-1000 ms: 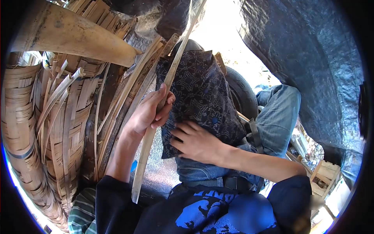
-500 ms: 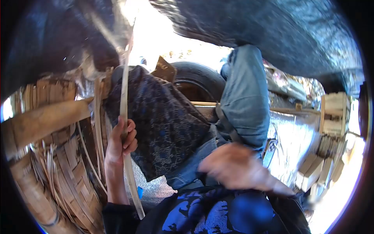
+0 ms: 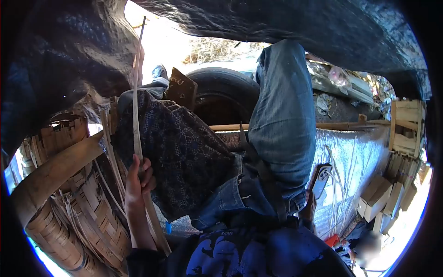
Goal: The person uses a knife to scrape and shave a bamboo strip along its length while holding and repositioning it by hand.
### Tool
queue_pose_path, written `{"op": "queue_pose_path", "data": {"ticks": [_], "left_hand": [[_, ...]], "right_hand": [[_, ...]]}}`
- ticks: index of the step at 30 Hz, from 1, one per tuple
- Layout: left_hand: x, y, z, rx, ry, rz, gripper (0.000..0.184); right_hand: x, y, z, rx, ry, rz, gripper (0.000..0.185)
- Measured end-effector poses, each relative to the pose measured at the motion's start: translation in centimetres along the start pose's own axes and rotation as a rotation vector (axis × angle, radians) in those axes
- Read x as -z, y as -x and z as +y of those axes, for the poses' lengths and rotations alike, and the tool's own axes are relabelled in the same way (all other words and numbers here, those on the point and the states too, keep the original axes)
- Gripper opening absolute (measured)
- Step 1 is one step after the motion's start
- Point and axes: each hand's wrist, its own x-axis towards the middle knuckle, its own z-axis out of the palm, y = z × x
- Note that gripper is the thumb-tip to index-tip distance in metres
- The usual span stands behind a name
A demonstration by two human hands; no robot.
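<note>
My left hand (image 3: pixel 140 177) is closed around a long, narrow bamboo strip (image 3: pixel 136 106). The strip stands nearly upright, its thin tip rising towards the bright opening and its lower end running down beside my body. Under it, a dark patterned cloth (image 3: pixel 180 143) covers my left thigh. My right hand (image 3: pixel 306 210) is low at my right hip, mostly hidden behind my jeans, so its fingers do not show clearly. Close to it is a phone (image 3: pixel 320 182). A dark, flat, pointed strip (image 3: pixel 258 161) lies across my lap.
A tyre (image 3: pixel 226 83) and a rusty plate (image 3: pixel 182 87) are ahead between my legs. Woven bamboo baskets (image 3: pixel 85 226) stand at left beside a thick bamboo pole (image 3: pixel 60 171). Silver foil matting (image 3: pixel 355 157) and wooden blocks (image 3: pixel 376 196) lie at right. Dark sheeting (image 3: pixel 277 21) hangs overhead.
My right hand has moved from over my lap back to my right hip. The left hand keeps its hold on the bamboo strip. The view has shifted slightly.
</note>
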Motion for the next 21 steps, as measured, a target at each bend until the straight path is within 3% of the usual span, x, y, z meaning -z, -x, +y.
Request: {"op": "queue_pose_path", "data": {"ticks": [21], "left_hand": [[0.0, 0.0, -0.7, -0.013, 0.005, 0.039, 0.051]], "right_hand": [[-1.8, 4.5, -2.7, -0.198, 0.0, 0.149, 0.042]]}}
